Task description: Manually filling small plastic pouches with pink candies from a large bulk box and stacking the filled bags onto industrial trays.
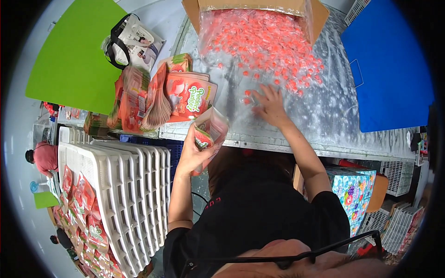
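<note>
My left hand (193,155) grips a pink candy pouch (217,124) at the table's front edge, its mouth gaping upward. What lies inside the pouch cannot be made out. Over the metal tabletop, my right hand (271,107) has its fingers spread, slightly blurred. A few wrapped red candies (247,93) lie just beside those fingertips. Beyond them, a large heap of clear-wrapped red candies (282,51) spills out of a cardboard box (259,5). Stacks of flat printed pouches (190,95) lie to the left of my left hand.
A black-handled white bag (139,41) stands behind the pouches. Green (76,51) and blue (387,65) panels flank the table. Stacked white crates (130,199), topped with filled pouches (85,204), stand at left. Colourful cartons (352,190) sit at right. A person in pink (45,157) is far left.
</note>
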A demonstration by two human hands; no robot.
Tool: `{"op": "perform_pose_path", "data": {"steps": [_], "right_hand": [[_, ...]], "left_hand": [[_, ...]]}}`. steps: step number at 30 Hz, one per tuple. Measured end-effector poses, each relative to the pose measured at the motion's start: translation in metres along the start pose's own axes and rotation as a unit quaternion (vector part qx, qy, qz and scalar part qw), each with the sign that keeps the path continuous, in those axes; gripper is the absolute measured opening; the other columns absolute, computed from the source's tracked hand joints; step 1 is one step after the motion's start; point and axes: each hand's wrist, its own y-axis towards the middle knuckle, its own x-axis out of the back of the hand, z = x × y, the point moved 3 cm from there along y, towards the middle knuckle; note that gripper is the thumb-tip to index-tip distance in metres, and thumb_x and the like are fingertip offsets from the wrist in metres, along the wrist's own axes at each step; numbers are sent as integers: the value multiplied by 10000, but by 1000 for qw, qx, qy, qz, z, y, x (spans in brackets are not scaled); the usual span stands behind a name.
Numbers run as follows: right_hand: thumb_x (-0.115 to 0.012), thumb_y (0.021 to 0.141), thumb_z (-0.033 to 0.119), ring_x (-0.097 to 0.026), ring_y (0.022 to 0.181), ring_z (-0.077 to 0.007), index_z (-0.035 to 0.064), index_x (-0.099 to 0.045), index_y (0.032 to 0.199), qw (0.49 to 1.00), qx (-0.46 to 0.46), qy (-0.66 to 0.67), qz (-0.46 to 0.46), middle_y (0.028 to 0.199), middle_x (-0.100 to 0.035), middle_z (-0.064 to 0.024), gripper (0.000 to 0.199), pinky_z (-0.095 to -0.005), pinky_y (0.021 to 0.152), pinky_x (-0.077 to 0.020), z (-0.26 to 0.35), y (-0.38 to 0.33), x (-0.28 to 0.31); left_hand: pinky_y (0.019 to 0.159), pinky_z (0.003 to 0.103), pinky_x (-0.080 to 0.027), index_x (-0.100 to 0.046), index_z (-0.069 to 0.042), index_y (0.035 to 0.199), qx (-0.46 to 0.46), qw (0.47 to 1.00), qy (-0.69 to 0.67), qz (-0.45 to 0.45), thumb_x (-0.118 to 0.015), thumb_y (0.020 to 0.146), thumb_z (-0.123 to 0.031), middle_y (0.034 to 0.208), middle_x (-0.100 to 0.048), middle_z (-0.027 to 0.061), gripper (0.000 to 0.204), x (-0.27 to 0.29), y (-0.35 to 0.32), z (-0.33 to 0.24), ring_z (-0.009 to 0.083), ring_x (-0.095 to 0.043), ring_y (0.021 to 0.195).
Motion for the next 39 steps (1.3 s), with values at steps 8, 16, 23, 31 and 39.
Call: {"op": "perform_pose_path", "data": {"steps": [8, 16, 23, 31, 39], "right_hand": [[-726, 822, 275, -521, 1134, -311, 152, -650, 1116, 992, 108, 61, -3, 1208, -586, -67, 327, -489, 966, -405, 10, 16, -44], [-672, 895, 209, -573, 694, -164, 79, -590, 834, 774, -319, 540, -90, 747, -559, -11, 166, -303, 586, -457, 5, 17, -22], [-603, 954, 240, -572, 748, -106, 67, -628, 964, 521, -263, 805, -103, 911, -659, -43, 175, -248, 623, -442, 78, 24, 36], [-546, 989, 211, -574, 1001, -119, 5, -642, 1042, 622, -112, 762, -141, 1046, -659, -64, 234, -283, 922, -443, 89, 25, 46], [-552, 962, 307, -515, 1214, -325, 67, -651, 1145, 949, -16, 268, -165, 1260, -595, -144, 317, -424, 1070, -346, 27, 40, 63]], "left_hand": [[1062, 409, -378, -456, -52, 1360, -88, 958, 271, -14, -774, 585, -21, 1302, -499, 172, 838, -11, 22, 11, 349, -486, 1249], [1046, 445, -385, -473, -39, 1327, -174, 919, 348, -57, -810, 573, -36, 1289, -498, 190, 826, -40, 36, 28, 377, -476, 1240], [1044, 471, -390, -415, -49, 1377, -174, 916, 356, -66, -858, 569, -65, 1319, -432, 196, 922, -61, 41, 32, 404, -437, 1242], [1052, 479, -381, -412, -48, 1364, -185, 915, 353, -65, -864, 563, -61, 1319, -419, 210, 920, -70, 42, 28, 417, -423, 1253], [1101, 448, -337, -388, -16, 1377, -205, 939, 248, -119, -828, 580, -25, 1339, -415, 204, 911, -56, 38, 34, 380, -415, 1282]]}}
